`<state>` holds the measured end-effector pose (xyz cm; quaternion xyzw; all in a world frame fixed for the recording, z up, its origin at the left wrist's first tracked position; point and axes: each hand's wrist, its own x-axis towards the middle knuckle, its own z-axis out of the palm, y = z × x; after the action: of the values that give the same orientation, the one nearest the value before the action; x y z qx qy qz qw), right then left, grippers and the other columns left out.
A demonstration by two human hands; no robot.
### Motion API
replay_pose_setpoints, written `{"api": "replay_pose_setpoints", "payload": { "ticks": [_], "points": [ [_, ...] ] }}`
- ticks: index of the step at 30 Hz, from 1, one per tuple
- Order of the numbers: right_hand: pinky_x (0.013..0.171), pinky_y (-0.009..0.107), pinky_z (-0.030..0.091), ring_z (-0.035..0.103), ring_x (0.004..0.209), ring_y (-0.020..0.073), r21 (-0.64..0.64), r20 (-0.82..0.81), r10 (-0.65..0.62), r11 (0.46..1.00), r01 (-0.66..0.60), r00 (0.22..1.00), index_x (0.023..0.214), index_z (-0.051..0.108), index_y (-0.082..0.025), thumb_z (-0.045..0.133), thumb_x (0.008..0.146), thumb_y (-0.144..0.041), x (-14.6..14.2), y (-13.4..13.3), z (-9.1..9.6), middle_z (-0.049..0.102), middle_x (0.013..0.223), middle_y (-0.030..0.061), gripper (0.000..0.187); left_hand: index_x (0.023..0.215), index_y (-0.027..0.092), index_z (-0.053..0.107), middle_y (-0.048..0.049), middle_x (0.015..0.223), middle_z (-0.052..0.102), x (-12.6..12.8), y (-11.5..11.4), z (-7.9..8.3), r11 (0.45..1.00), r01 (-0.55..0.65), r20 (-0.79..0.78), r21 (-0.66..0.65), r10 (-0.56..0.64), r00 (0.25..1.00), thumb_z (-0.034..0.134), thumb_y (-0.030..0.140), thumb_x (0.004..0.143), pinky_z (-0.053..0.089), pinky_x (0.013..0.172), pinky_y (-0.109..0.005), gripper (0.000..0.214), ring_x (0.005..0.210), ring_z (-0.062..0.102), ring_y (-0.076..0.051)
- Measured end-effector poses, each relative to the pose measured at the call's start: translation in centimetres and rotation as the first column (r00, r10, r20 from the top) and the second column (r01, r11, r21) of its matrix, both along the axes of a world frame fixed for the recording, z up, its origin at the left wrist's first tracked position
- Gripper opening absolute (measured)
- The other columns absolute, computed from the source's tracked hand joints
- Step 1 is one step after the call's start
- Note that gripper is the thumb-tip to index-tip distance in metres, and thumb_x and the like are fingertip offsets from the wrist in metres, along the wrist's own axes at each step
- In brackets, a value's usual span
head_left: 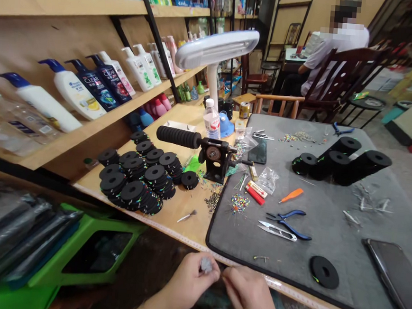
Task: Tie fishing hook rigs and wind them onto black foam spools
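Observation:
My left hand (190, 283) is low at the table's front edge, fingers pinched on a small grey fluffy tuft (206, 265). My right hand (247, 291) sits just right of it, fingers curled and pressed together toward the left hand; what it pinches is too small to make out. Both hands are below the edge of the grey mat (329, 216). A single black foam disc (324, 272) lies on the mat near my right hand. Thread snips (277, 231) and blue-handled pliers (288, 220) lie farther up the mat.
A pile of black foam spools (136, 177) and a hand-crank tool (209, 155) sit on the wooden table. Tall black spool stacks (341, 163), a desk lamp (217, 50), a water bottle (211, 119) and a phone (394, 276) are about. Shampoo shelves stand left; a person sits far back.

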<state>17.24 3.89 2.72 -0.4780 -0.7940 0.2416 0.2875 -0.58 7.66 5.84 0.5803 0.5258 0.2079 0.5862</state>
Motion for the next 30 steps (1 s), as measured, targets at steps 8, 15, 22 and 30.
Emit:
{"api": "replay_pose_setpoints", "payload": {
  "ticks": [8,15,22,30],
  "points": [
    [0.054,0.025,0.032,0.051,0.060,0.0147,0.080,0.043,0.026,0.996,-0.029,0.999,0.074,0.053,-0.021,0.042,0.090,-0.013,0.2,1.3,1.9,0.057,0.064,0.0003,0.021,0.063,0.014,0.057,0.0046,0.058,0.043,-0.7,0.2,-0.1,0.983,-0.062,0.244,-0.171,0.103,0.964,0.067,0.034,0.071,0.029,0.056,-0.022,0.024,0.058,0.035,-0.010],
    [0.055,0.026,0.031,0.049,0.061,0.0150,0.116,0.040,-0.001,0.993,-0.004,0.999,0.075,0.053,-0.021,0.042,0.088,-0.010,0.8,1.8,1.0,0.053,0.063,-0.0005,0.020,0.062,0.016,0.053,0.0102,0.047,0.030,-0.7,0.2,-0.3,0.921,-0.099,0.346,-0.377,0.240,0.907,0.074,0.040,0.063,0.010,0.043,-0.022,0.032,0.042,0.018,-0.005],
    [0.057,0.026,0.036,0.051,0.062,0.0164,0.119,0.049,-0.103,0.988,0.097,0.993,0.075,0.053,-0.021,0.045,0.090,-0.017,4.0,2.8,0.4,0.053,0.064,-0.0004,0.018,0.069,0.015,0.055,0.0108,0.051,0.030,-1.5,0.8,-0.5,0.881,-0.125,0.420,-0.457,0.338,0.842,0.077,0.038,0.061,0.007,0.042,-0.022,0.033,0.042,0.015,-0.003],
    [0.067,0.030,0.043,0.055,0.077,0.0202,0.119,0.222,-0.140,0.986,0.116,0.965,0.080,0.057,-0.022,0.044,0.092,-0.019,6.0,3.1,0.3,0.061,0.077,0.0033,0.018,0.072,0.015,0.057,0.0116,0.049,0.028,-2.0,1.4,-0.7,0.872,-0.164,0.427,-0.461,0.380,0.821,0.078,0.038,0.061,0.007,0.041,-0.022,0.033,0.041,0.014,-0.003]
  ]
}}
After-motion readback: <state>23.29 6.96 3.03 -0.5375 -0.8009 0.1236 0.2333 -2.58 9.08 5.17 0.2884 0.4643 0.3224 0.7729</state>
